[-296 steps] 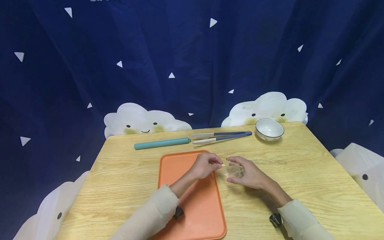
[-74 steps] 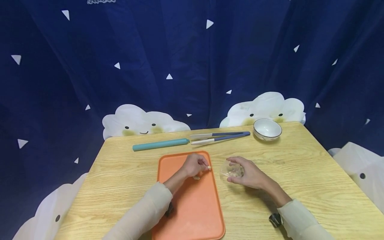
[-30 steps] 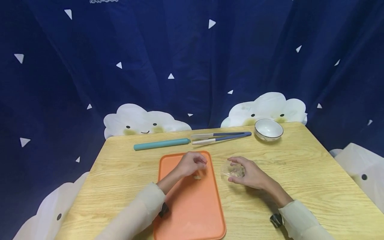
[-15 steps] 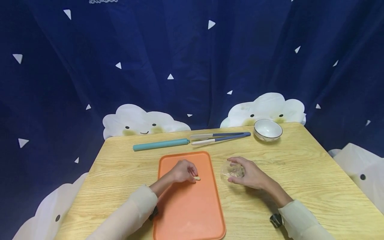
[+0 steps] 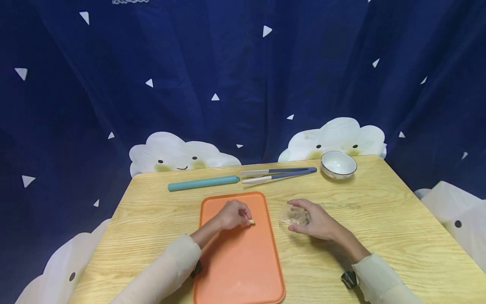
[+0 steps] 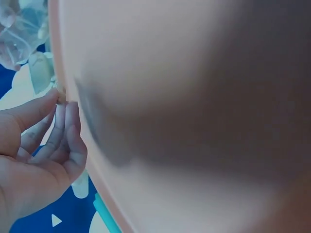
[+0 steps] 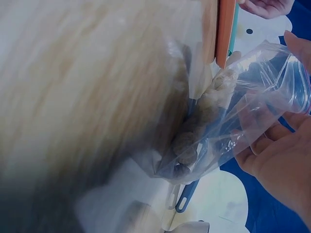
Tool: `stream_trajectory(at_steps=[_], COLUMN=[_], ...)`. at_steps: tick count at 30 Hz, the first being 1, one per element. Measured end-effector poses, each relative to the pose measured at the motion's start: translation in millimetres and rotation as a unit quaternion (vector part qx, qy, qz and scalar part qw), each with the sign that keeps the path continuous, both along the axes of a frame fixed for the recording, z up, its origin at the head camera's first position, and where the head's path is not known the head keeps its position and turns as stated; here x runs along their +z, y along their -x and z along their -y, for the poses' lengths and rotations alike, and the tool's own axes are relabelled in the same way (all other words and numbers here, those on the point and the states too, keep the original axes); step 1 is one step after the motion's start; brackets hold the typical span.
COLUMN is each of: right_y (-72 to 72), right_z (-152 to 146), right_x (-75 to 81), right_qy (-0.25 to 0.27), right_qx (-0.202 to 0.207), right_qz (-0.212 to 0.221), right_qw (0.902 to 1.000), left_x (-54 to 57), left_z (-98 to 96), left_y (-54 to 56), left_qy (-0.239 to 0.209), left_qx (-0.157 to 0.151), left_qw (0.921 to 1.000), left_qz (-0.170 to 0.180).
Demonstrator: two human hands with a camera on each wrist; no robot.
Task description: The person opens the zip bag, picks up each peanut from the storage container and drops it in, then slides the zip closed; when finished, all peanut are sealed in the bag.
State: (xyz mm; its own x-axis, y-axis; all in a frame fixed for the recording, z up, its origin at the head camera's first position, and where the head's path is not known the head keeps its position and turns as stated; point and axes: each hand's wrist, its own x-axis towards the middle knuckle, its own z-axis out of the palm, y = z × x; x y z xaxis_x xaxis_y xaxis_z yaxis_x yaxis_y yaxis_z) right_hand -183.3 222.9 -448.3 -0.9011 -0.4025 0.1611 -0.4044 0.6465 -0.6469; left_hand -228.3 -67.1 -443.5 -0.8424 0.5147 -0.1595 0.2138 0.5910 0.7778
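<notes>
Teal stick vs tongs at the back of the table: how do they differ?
The teal stick is one plain rod, a single colour; the tongs are two arms, dark blue with pale tips, joined at the right end. The stick lies left, the tongs right. Both lie flat, untouched, beyond the orange tray.

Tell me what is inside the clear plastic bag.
The clear plastic bag, held by the right hand, contains pale beige lumpy pieces. What they are is unclear; crinkled plastic hides the bottom.
</notes>
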Motion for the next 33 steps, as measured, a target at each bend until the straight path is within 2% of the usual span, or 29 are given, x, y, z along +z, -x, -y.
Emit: stream_trajectory(at_steps=[10,18,26,33], right_y=[-0.3,-0.4,-0.2,0.3], right_z=[-0.1,-1.1,-1.1,-2.0], right_x=[-0.6,-1.4,-0.6,-0.3], right_qy=[0.0,0.004,0.002,0.0], right_qx=[0.003,0.007,0.001,-0.003], right_qz=[-0.014,-0.013,-0.011,-0.018], right_qw=[0.9999,0.9999,0.9999,0.9998], left_x=[16.9,22.0,23.2,24.1], left_z=[-24.4,-57.1,-84.5,-89.4], left_y=[-1.4,-5.4,-13.0,-14.7], left_qy=[-0.042,-0.082,-0.099,-0.104], left_qx=[-0.032,-0.025,-0.016,-0.025], left_qw=[0.998,0.9935,0.9929,0.9922], left_qz=[-0.035,-0.075,-0.065,-0.065])
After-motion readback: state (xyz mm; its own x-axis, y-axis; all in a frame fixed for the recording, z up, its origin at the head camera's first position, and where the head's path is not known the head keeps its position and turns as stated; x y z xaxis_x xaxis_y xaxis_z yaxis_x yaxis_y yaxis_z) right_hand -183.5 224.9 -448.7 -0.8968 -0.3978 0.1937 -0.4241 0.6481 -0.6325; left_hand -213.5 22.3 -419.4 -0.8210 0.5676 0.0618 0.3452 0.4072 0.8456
